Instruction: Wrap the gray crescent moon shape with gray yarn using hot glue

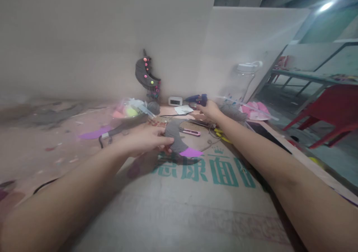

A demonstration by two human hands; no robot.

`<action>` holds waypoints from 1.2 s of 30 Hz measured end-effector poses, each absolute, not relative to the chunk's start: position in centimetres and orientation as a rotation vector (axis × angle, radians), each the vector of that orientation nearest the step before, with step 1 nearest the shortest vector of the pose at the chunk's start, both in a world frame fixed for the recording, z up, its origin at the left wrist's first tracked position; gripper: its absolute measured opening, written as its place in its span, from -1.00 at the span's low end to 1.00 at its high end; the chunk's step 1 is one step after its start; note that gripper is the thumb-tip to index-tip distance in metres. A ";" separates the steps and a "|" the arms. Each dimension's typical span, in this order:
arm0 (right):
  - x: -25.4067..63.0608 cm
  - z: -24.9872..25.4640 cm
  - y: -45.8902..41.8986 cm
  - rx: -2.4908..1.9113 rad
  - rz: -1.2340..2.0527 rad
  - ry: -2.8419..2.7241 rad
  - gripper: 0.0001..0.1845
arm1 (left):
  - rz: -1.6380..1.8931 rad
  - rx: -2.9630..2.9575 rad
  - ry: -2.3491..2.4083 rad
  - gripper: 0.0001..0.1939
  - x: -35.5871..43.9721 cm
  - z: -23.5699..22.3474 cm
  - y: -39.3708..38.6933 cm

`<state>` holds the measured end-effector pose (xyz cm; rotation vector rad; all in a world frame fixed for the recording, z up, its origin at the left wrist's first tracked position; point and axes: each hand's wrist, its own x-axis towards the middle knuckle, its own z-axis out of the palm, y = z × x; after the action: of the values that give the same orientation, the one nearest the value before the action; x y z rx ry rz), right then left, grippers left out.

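Note:
My left hand (148, 139) pinches a grey crescent-shaped felt piece (175, 137) just above the cardboard sheet (201, 199) with green printed characters. A purple scrap (191, 152) lies at the crescent's lower tip. My right hand (208, 110) reaches far back toward a blue glue gun (197, 99) and looks closed around its handle, though blur hides the fingers. A pink utility knife (191, 132) lies between my two hands.
A finished grey crescent with coloured pompoms (145, 73) leans on the wall. Nearby are a bag of pompoms (130, 111), a small white clock (175, 101), a clear bottle (246, 81), pink fabric (254, 111) and yellow scissors (222, 135). A red chair (332, 112) stands right.

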<state>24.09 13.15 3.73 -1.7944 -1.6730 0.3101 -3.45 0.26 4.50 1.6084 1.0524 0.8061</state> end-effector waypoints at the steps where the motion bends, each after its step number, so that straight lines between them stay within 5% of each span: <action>1: 24.2 4.3 12.5 -1.773 0.316 -1.662 -0.67 | 0.628 1.575 1.042 -0.81 -3.5 4.5 0.3; 7: 25.0 7.0 5.2 -1.593 0.402 -1.704 -0.61 | 0.568 1.436 1.092 -0.72 -3.4 3.0 1.9; 13: 24.8 3.9 -1.4 -1.405 0.513 -1.876 -0.74 | 0.870 1.486 0.988 -0.74 -2.3 0.0 2.4; 36: 23.4 1.7 -3.5 -1.227 0.366 -2.201 -0.72 | 1.014 1.481 0.941 -0.88 -2.1 -0.2 2.0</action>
<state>23.40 -3.45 1.70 -1.2275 -2.2015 0.3656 -2.12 2.01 -0.24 1.4815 0.9414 1.0136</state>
